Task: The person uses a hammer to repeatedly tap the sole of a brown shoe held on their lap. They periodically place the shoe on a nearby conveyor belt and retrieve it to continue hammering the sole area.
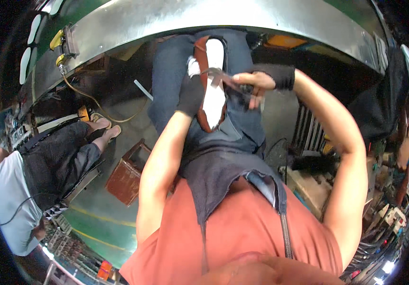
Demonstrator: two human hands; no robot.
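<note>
A brown shoe lies sole up along my lap, its long white bottom facing me. My left hand, in a black fingerless glove with white wrapping on a finger, is closed round the shoe's left side. From the right, my right hand, with a black wrist cover, grips a dark metal hand tool that looks like pincers. Its curved head is over the middle of the white bottom; blur hides whether they touch. The palm side of my left hand is hidden.
A curved metal bench edge runs in front of my knees, with a yellow tool and its hose at the left. A brown stool stands left of me. Another person sits farther left. Machinery and cables crowd the right.
</note>
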